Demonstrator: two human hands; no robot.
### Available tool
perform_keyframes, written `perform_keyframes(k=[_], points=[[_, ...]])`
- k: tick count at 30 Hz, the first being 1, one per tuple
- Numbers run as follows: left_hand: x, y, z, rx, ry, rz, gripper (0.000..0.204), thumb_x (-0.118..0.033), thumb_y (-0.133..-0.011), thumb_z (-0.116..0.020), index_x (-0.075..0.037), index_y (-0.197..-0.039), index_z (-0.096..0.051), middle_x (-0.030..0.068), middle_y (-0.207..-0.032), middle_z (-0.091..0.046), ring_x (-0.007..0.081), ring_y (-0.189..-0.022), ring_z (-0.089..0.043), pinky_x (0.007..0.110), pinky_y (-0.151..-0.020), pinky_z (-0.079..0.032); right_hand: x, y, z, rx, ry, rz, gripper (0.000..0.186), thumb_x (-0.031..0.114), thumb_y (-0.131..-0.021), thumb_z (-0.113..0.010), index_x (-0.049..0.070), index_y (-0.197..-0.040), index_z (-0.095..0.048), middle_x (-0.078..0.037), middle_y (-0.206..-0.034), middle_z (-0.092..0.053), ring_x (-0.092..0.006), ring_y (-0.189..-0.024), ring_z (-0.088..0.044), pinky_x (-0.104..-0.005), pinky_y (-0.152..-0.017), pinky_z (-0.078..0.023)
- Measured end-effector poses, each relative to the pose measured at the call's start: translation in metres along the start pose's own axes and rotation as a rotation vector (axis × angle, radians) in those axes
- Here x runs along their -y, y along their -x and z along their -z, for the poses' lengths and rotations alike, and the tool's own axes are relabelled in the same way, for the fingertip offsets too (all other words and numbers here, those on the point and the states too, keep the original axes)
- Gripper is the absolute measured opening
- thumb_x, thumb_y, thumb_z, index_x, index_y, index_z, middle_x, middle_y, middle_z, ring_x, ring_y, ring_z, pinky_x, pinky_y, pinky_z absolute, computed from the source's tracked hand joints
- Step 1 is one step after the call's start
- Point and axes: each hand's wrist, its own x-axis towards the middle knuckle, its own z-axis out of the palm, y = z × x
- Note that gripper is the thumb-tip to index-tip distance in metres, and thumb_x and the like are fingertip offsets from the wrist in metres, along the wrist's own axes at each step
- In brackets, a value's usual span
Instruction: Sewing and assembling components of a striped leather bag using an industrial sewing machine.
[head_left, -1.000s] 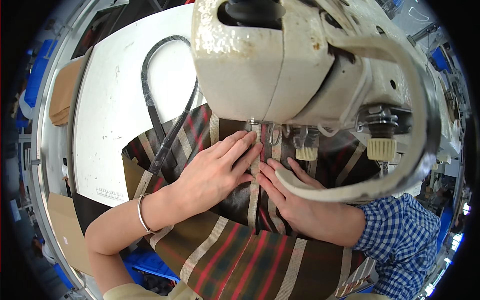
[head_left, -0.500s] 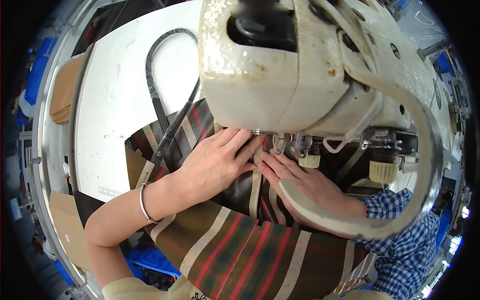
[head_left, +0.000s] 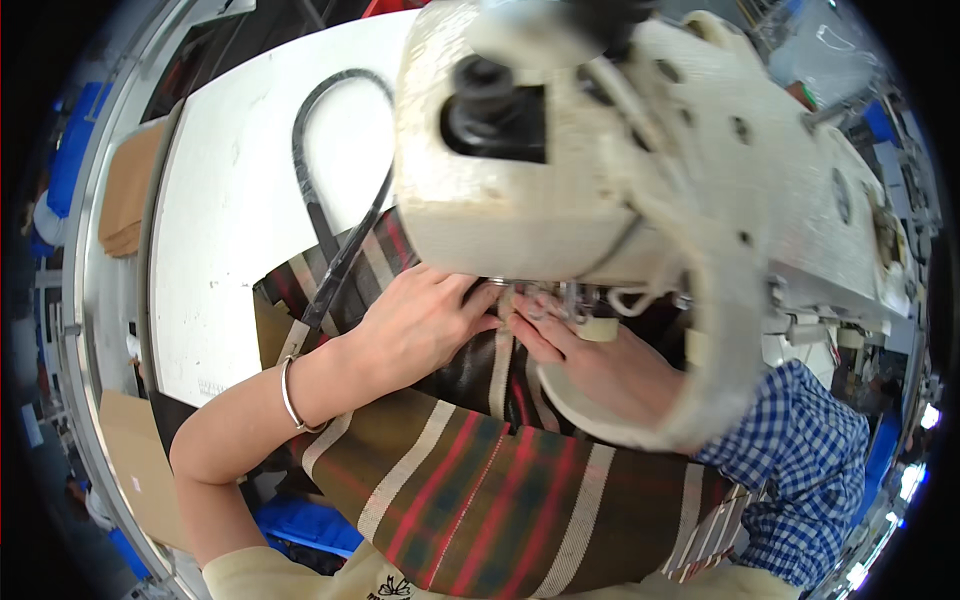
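Fingers (head_left: 470, 305) of both hands lie flat, gripping nothing, pressing the striped fabric (head_left: 480, 490) beneath the sewing machine (head_left: 600, 170) at twelve o'clock. Fingertips sit risky-close to the needle; a slip could prick them.

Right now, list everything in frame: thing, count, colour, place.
sewing machine: 1, off-white, top centre to right, over the hands
striped cloth: 1, brown with red, cream and dark stripes, centre to bottom, under the machine
table: 1, white, left of centre
black cable: 1, black, looped on the table
bracelet: 1, silver, left wrist
checked sleeve: 1, blue and white, right arm
left hand: flat on the cloth
right hand: on the cloth, fingers by the needle
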Motion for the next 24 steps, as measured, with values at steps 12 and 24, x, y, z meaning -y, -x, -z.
perform_keyframes(k=[12,24], points=[[-0.011,-0.005,0.004,-0.086,-0.157,-0.138,0.05,-0.022,-0.088,-0.066,0.0,-0.131,-0.055,0.0196,-0.118,-0.054,0.0349,-0.103,-0.055,0.041,-0.088,-0.047,0.009,0.1,0.095,-0.6,0.265,-0.462,0.031,0.023,-0.089,-0.065,-0.006,-0.098,-0.063,-0.02,-0.092,-0.064,-0.0378,-0.085,-0.061,-0.0445,-0.075,-0.05],[-0.005,0.001,0.013,-0.134,-0.179,-0.218,0.049,-0.028,-0.093,-0.062,0.0,-0.132,-0.054,0.0135,-0.118,-0.053,0.029,-0.109,-0.055,0.036,-0.094,-0.048,-0.099,0.039,0.06,-0.012,0.309,-0.702,0.022,0.018,-0.079,-0.066,0.001,-0.092,-0.069,-0.023,-0.095,-0.068,-0.0425,-0.09,-0.066,-0.0495,-0.081,-0.051]])
